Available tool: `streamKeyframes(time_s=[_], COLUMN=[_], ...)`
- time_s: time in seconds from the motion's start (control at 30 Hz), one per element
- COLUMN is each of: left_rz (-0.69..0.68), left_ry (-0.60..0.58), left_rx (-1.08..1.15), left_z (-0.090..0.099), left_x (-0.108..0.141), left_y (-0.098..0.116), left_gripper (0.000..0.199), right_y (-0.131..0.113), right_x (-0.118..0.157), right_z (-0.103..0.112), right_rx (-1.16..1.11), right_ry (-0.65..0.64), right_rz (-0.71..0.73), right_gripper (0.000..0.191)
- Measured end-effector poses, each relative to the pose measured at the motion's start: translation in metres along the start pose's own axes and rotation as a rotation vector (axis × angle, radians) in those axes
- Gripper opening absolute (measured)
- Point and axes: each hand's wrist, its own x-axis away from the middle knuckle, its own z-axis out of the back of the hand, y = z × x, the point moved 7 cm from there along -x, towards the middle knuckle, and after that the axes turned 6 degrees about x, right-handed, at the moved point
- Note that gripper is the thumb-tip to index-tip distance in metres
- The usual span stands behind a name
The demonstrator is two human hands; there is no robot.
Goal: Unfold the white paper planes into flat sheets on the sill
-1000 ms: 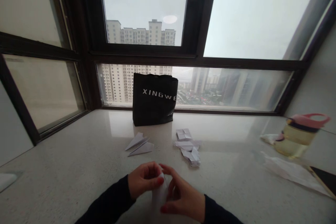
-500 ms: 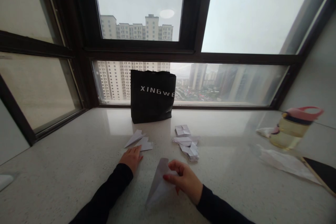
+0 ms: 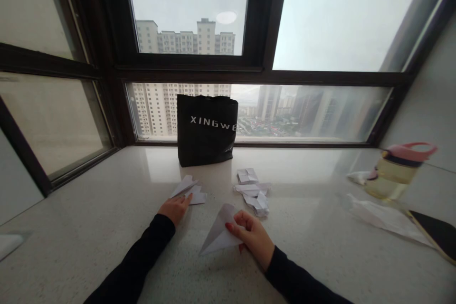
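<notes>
Pinched between the thumb and fingers of my right hand (image 3: pixel 254 237) is a white paper plane (image 3: pixel 218 235), its pointed end toward the lower left. It is held just above the counter, and my fingers cover its right end. Off to the left, my left hand (image 3: pixel 174 209) rests its outstretched fingertips on folded white paper planes (image 3: pixel 188 190) that overlap on the counter. Part of that group is hidden under the fingers. Several folded white paper pieces (image 3: pixel 252 191), one of them square, lie in a small cluster beyond my right hand.
A black bag (image 3: pixel 207 133) with white lettering stands by the window. On the right are a yellowish water bottle (image 3: pixel 394 173) with a pink lid, crumpled white paper or tissue (image 3: pixel 390 218) and a dark phone-like slab (image 3: pixel 436 232). A white object (image 3: pixel 10 244) sits at the left edge.
My right hand has lifted the paper plane slightly upward, away from me. My left hand has shifted a little left, its fingertips now farther over the paper planes there.
</notes>
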Motion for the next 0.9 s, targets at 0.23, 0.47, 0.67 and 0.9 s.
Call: streamKeyframes(time_s=[0.23, 0.47, 0.67, 0.9], left_rz=[-0.115, -0.01, 0.117, 0.114], left_ry=[-0.038, 0.037, -0.013, 0.062], left_rx=[0.133, 0.402, 0.641, 0.83], left_z=[0.002, -0.001, -0.016, -0.006], left_x=[0.013, 0.006, 0.002, 0.011], left_y=[0.03, 0.038, 0.03, 0.032], left_gripper=[0.037, 0.056, 0.039, 0.014], right_y=[-0.003, -0.005, -0.011, -0.015], right_x=[-0.001, 0.003, 0.007, 0.009], right_z=[0.003, -0.004, -0.006, -0.003], right_rx=[0.037, 0.035, 0.082, 0.183], right_ry=[0.024, -0.004, -0.006, 0.028], right_rz=[0.034, 0.065, 0.099, 0.145], right_gripper=[0.038, 0.036, 0.036, 0.031])
